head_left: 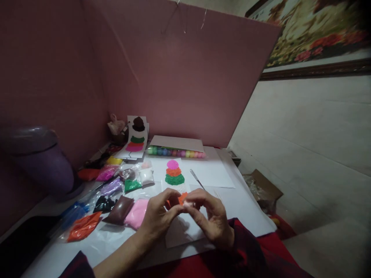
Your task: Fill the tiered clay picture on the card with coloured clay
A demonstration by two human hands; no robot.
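My left hand (159, 210) and my right hand (213, 218) meet over the near part of a white sheet. Their fingertips pinch a small whitish-pink lump of modelling clay (189, 204) between them. Beneath, on the paper, textured clay shapes run in a column: a pink blob (172, 164), an orange layer (173, 172), a green layer (174, 179), then white and more orange partly behind my fingers. A slim metal tool (197, 179) lies just beyond my right hand.
Left of the sheet lie several clay packets, including pink (137, 213), brown (119, 210) and orange (84, 227). Behind stand a card with stacked colour shapes (136, 143) and a pack of coloured clay balls (176, 152). A purple container (43, 162) is far left.
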